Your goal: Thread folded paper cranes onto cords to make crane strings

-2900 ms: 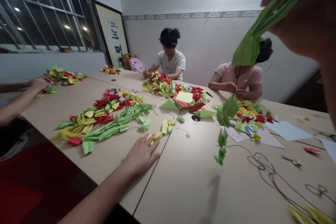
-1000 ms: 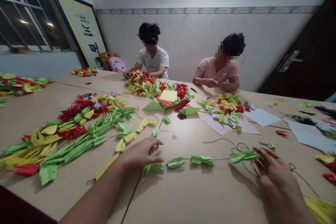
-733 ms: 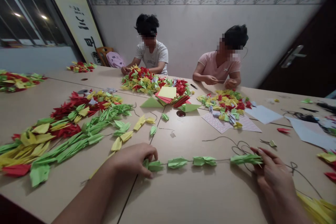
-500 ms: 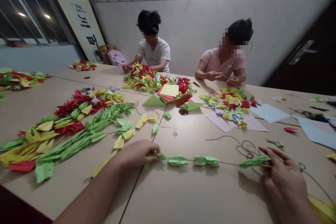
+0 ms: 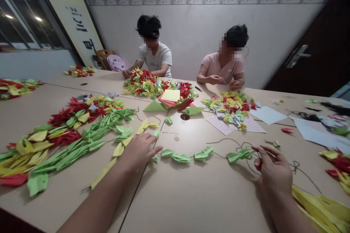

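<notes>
A dark cord carries several folded green paper pieces [image 5: 179, 157] between my hands. At its right end, my right hand [image 5: 273, 167] pinches the cord beside a green piece [image 5: 239, 155]. My left hand [image 5: 140, 151] rests near the left end with its fingers apart, above small green pieces partly hidden under it. Beside that hand runs a line of yellow folded pieces [image 5: 118, 149]. One loose green piece [image 5: 168, 120] lies farther back. Loops of dark cord [image 5: 296, 167] lie on the table around my right hand.
Heaps of red, yellow and green folded paper [image 5: 68, 153] cover the left. Square sheets [image 5: 171, 95] and another heap [image 5: 149, 83] lie mid-table. Two people sit across, their hands at the far edge. A binder clip [image 5: 275, 143] and white paper [image 5: 269, 115] lie right.
My left hand has opened from the strand and moved up and left. My right hand has moved left and the strand has slackened. The whole view has turned slightly right.
</notes>
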The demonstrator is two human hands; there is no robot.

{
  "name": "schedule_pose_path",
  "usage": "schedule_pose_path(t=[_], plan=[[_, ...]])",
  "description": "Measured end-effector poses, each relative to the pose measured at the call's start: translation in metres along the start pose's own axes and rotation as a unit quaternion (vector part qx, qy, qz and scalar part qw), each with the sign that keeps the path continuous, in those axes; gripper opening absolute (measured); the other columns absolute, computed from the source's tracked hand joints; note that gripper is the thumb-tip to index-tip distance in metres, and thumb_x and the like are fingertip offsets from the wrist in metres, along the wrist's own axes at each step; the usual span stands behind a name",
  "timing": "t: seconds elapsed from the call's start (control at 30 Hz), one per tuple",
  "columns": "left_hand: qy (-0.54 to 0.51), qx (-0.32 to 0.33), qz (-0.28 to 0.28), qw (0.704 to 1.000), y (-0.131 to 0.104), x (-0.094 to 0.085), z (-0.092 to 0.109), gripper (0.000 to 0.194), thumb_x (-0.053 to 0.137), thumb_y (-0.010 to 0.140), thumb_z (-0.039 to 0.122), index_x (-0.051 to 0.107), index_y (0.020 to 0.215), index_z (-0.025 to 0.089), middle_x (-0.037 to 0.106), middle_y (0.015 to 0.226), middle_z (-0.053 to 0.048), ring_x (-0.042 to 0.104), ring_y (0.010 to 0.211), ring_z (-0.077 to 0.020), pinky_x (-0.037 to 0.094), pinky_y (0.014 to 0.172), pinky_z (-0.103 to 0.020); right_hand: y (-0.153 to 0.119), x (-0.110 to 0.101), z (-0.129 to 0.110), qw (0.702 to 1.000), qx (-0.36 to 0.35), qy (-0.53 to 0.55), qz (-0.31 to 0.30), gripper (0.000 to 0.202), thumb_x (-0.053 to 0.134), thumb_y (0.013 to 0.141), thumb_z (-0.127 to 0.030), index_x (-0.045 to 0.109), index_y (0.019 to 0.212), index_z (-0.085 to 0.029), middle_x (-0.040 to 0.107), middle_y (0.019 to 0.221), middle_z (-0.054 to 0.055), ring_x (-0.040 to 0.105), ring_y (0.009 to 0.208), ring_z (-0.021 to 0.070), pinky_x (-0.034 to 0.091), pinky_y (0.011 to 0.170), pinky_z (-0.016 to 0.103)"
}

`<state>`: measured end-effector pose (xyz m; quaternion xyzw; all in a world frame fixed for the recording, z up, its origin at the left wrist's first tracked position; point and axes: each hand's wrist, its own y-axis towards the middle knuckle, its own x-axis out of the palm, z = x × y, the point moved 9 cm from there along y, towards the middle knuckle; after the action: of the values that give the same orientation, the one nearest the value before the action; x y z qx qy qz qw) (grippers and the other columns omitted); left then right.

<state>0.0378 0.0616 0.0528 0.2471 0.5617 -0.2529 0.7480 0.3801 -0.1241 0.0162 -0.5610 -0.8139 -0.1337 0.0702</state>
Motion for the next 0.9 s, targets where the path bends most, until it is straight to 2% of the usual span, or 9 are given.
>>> schedule_pose_path(t=[0.03,0.1,0.23,0.33,0.4,0.5,0.7,0.8,0.9], plan=[[0.007,0.006,0.029,1.0,0.003,-0.006,0.013,0.041,0.038,0.082,0.048,0.057,0.104,0.018,0.057,0.104,-0.008,0.047,0.099,-0.024,0.033,0.085,-0.035,-0.001,0.003,-0.002,1.0,-0.001,0.002,-0.008,0.029,0.071,0.055,-0.029,0.053,0.074,-0.015,0.062,0.065,-0.001,0.037,0.032,0.0025,0.025,0.029,0.016],[-0.015,0.063,0.028,0.998,0.012,-0.002,0.058,0.04,0.039,0.083,0.047,0.054,0.107,0.019,0.056,0.107,-0.007,0.045,0.1,-0.0229,0.032,0.087,-0.036,-0.003,0.006,-0.003,1.0,-0.001,0.007,-0.016,0.028,0.071,0.056,-0.027,0.055,0.075,-0.015,0.063,0.065,-0.001,0.037,0.035,0.0018,0.026,0.032,0.014],[-0.06,0.181,-0.02,0.981,0.036,0.035,0.164,0.055,0.043,0.077,0.056,0.046,0.117,0.019,0.053,0.111,-0.01,0.043,0.103,-0.0264,0.032,0.087,-0.039,-0.006,0.008,0.007,0.997,0.059,0.055,-0.012,0.029,0.072,0.05,-0.025,0.056,0.073,-0.016,0.063,0.061,-0.001,0.05,0.05,0.0045,0.038,0.044,0.013],[-0.076,0.174,-0.003,0.982,0.056,0.064,0.204,0.057,0.052,0.071,0.055,0.047,0.113,0.017,0.054,0.108,-0.013,0.045,0.101,-0.0271,0.035,0.083,-0.037,-0.012,0.015,0.023,0.98,0.161,0.11,-0.042,0.032,0.074,0.046,-0.023,0.055,0.072,-0.018,0.062,0.059,-0.004,0.055,0.053,0.0066,0.045,0.049,0.016],[-0.074,0.172,-0.002,0.982,0.064,0.081,0.213,0.038,0.055,0.073,0.047,0.055,0.099,0.02,0.059,0.098,-0.01,0.048,0.094,-0.0247,0.037,0.08,-0.035,-0.014,0.018,0.029,0.969,0.2,0.134,-0.056,0.034,0.074,0.044,-0.021,0.055,0.072,-0.019,0.061,0.057,-0.005,0.053,0.05,0.0061,0.046,0.048,0.017],[-0.062,0.159,0.002,0.985,0.068,0.088,0.205,0.023,0.054,0.075,0.036,0.057,0.09,0.019,0.06,0.093,-0.008,0.049,0.091,-0.0241,0.036,0.081,-0.037,-0.012,0.014,0.031,0.965,0.211,0.152,-0.039,0.034,0.073,0.042,-0.017,0.054,0.07,-0.018,0.06,0.054,-0.005,0.051,0.046,0.0047,0.043,0.045,0.014],[0.003,0.136,-0.006,0.991,0.066,0.078,0.189,0.033,0.054,0.074,0.037,0.055,0.097,0.014,0.055,0.101,-0.013,0.045,0.098,-0.0273,0.032,0.087,-0.042,-0.006,0.01,0.035,0.973,0.201,0.111,-0.024,0.033,0.072,0.042,-0.018,0.053,0.07,-0.016,0.062,0.054,-0.002,0.043,0.039,0.0023,0.034,0.038,0.011],[-0.047,0.148,0.016,0.988,0.068,0.07,0.199,0.059,0.054,0.068,0.054,0.048,0.111,0.015,0.05,0.112,-0.013,0.041,0.105,-0.0294,0.033,0.088,-0.042,-0.01,0.021,0.03,0.974,0.19,0.102,-0.075,0.036,0.074,0.044,-0.022,0.054,0.072,-0.016,0.063,0.056,-0.002,0.045,0.042,0.003,0.036,0.04,0.012],[-0.082,0.183,-0.002,0.98,0.07,0.074,0.215,0.044,0.044,0.077,0.052,0.053,0.103,0.018,0.058,0.1,-0.009,0.048,0.096,-0.025,0.036,0.082,-0.037,-0.015,0.03,0.022,0.973,0.171,0.102,-0.115,0.038,0.075,0.044,-0.025,0.053,0.074,-0.016,0.063,0.059,0.0,0.045,0.044,0.0036,0.037,0.042,0.013]])
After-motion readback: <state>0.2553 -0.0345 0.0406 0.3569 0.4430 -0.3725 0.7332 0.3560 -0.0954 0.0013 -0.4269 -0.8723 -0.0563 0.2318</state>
